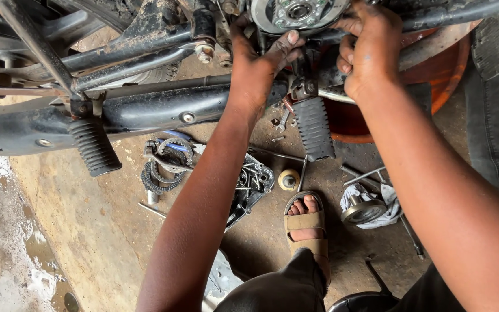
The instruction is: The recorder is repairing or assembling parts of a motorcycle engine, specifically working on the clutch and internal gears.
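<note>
The floor (88,231) is bare, stained concrete, wet at the left, and many parts lie on it: a toothed steel sprocket ring (158,179), a dark open engine cover (252,186) and a round metal bearing part on a white rag (364,210). Above them stands a black, dirty motorcycle frame (145,110) with two ribbed rubber footpegs; the nearer ribbed black footpeg (313,128) hangs down with its long axis almost vertical in the picture.

Both hands work at the top edge, just under the round silver clutch assembly (295,11). The left hand (261,63) comes from below and is clenched around a dark part of the engine beside the assembly; what exactly it holds is hidden. The right hand (365,49) comes from the right, fingers curled on the same place, touching the metal. The assembly lies directly above and between both hands, equally near to each. A foot in a tan sandal (306,222) rests below.
</note>
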